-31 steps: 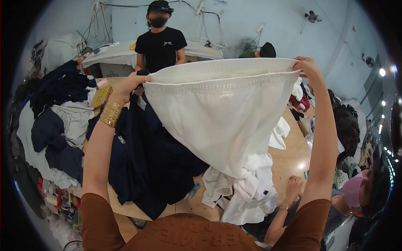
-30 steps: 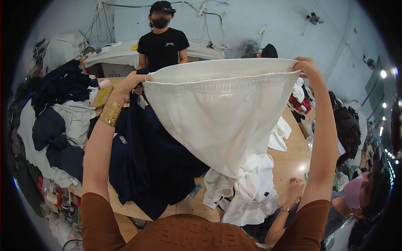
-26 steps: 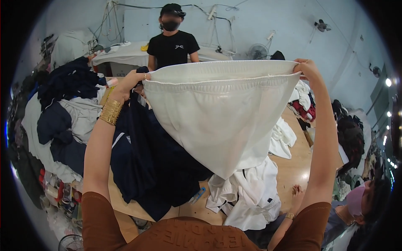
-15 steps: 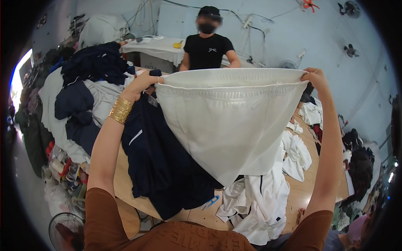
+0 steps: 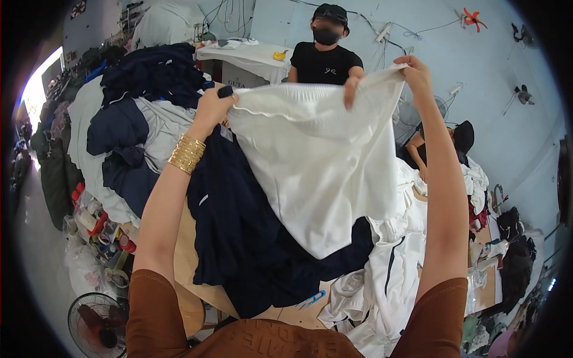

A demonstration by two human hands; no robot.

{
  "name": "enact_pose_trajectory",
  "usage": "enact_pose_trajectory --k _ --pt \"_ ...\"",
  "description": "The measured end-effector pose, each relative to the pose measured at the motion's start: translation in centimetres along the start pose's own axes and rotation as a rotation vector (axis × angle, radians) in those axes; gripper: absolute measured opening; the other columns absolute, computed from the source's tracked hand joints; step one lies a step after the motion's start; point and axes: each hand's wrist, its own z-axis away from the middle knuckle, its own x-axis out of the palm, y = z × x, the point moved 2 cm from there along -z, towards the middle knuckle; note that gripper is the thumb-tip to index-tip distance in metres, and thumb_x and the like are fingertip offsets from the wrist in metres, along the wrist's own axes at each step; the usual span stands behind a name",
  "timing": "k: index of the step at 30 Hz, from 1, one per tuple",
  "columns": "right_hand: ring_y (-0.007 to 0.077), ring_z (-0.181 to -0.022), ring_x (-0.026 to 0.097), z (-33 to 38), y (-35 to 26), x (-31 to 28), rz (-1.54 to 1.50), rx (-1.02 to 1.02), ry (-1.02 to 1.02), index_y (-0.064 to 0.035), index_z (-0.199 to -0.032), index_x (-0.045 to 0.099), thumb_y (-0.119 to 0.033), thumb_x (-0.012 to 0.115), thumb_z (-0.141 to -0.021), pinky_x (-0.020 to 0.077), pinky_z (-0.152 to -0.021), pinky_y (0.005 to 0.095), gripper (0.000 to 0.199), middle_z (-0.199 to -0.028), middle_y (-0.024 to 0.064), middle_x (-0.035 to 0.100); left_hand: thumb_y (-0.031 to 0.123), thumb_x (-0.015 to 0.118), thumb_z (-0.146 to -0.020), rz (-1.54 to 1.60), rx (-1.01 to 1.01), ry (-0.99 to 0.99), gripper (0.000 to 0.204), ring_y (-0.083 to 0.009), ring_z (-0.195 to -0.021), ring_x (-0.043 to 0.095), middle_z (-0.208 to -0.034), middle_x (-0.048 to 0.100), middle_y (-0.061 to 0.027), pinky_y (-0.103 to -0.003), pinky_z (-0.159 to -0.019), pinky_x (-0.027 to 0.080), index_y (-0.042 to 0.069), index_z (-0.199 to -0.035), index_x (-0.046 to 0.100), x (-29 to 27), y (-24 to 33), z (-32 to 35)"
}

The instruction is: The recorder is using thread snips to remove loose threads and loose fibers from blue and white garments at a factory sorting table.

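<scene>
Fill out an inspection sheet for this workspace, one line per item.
Surface: wooden table, mostly buried under clothes.
Job's things: white garment, held up and stretched by its waistband.
Clutter: navy garments, white garments, small blue scissors.
Hands: left hand and right hand each grip a waistband end.
Cables: wires run along the blue wall.
Surroundings: person in black shirt facing; floor fan lower left.

Garment workshop: heaped clothes (image 5: 143, 119), worktable (image 5: 191, 262).
</scene>
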Motion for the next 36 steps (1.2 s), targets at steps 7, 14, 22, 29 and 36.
enact_pose_trajectory --k 7,14,22,29,36 --pt "0.0199 -0.077 0.059 4.2 7.5 1.7 0.140 0.138 -0.058 -0.0040 -0.089 0.065 -0.018 0.063 -0.072 0.0439 -0.070 0.0292 0.022 -0.078 0.0098 0.063 0.031 0.062 -0.082 0.180 -0.249 -0.294 0.027 -0.0035 -0.041 0.035 -0.056 0.050 0.0033 -0.021 -0.037 0.024 0.004 -0.081 0.064 2.5 -3.8 2.0" --pt "0.0245 -0.073 0.062 19.0 11.5 4.0 0.325 0.109 -0.520 -0.0045 -0.091 0.064 -0.016 0.058 -0.081 0.0471 -0.069 0.0319 0.017 -0.080 0.0103 0.065 0.035 0.049 -0.091 0.610 -0.458 -0.374 0.036 -0.0024 -0.037 0.027 -0.048 0.031 0.0055 -0.019 -0.034 0.021 0.000 -0.089 0.057 0.5 -3.1 7.4" --pt "0.0285 -0.113 0.048 39.7 7.4 19.1 0.450 -0.517 -0.631 -0.0126 -0.118 0.052 0.000 0.055 -0.066 0.0407 -0.093 0.0337 0.054 -0.122 0.0095 0.048 0.030 0.043 -0.094 0.650 -0.273 -0.402 0.034 -0.0019 -0.032 0.022 -0.044 0.027 0.0070 -0.018 -0.032 0.018 -0.001 -0.088 0.053 -2.9 4.0 9.3" --pt "0.0295 -0.079 0.060 33.8 2.8 22.4 -0.454 0.178 -0.618 -0.0001 -0.089 0.057 -0.005 0.056 -0.069 0.0459 -0.069 0.0343 0.021 -0.078 0.0146 0.059 0.027 0.049 -0.091 0.242 -0.192 -0.360 0.029 -0.0007 -0.036 0.024 -0.047 0.026 0.0098 -0.017 -0.036 0.018 0.003 -0.105 0.057 -7.7 4.4 10.9" --pt "0.0302 -0.065 0.058 23.4 -10.8 18.9 -0.231 -0.416 -0.304 -0.0005 -0.083 0.056 -0.007 0.058 -0.068 0.0443 -0.058 0.0345 0.016 -0.071 0.0142 0.058 0.026 0.073 -0.070 -0.213 0.291 -0.503 0.048 -0.0099 -0.078 0.056 -0.084 0.064 -0.0012 -0.023 -0.076 0.044 -0.001 -0.107 0.057 -5.6 9.0 14.6"
